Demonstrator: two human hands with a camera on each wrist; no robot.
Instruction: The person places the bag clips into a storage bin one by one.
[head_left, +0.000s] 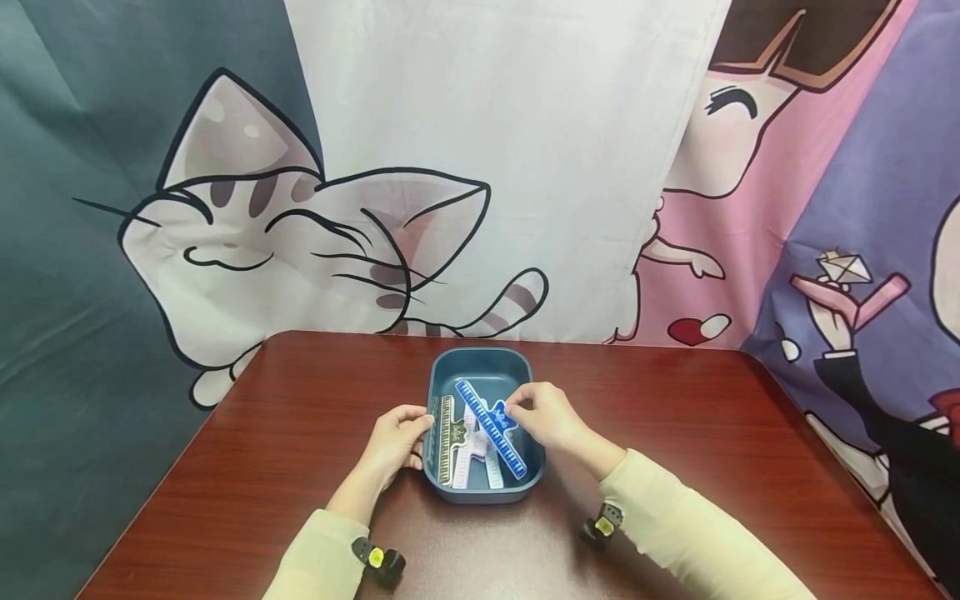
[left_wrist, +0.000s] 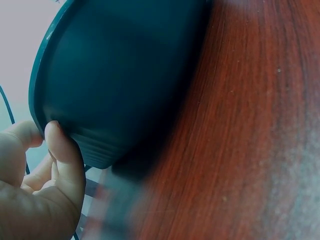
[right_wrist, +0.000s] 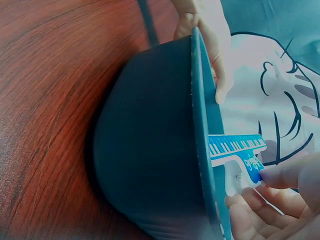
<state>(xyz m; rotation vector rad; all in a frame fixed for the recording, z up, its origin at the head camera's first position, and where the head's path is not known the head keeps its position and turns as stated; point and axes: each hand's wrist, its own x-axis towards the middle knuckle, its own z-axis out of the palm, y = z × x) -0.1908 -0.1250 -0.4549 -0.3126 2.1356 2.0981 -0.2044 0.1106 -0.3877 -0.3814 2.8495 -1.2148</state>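
We pinched the blue clip [head_left: 491, 427] with our right hand [head_left: 546, 417], fingertips closed on its middle, as it lay slantwise in the dark tray [head_left: 480, 361] on the red-brown table [head_left: 262, 433]. Our left hand [head_left: 396, 437] gripped the tray's left rim, beside a gold clip [head_left: 446, 439].
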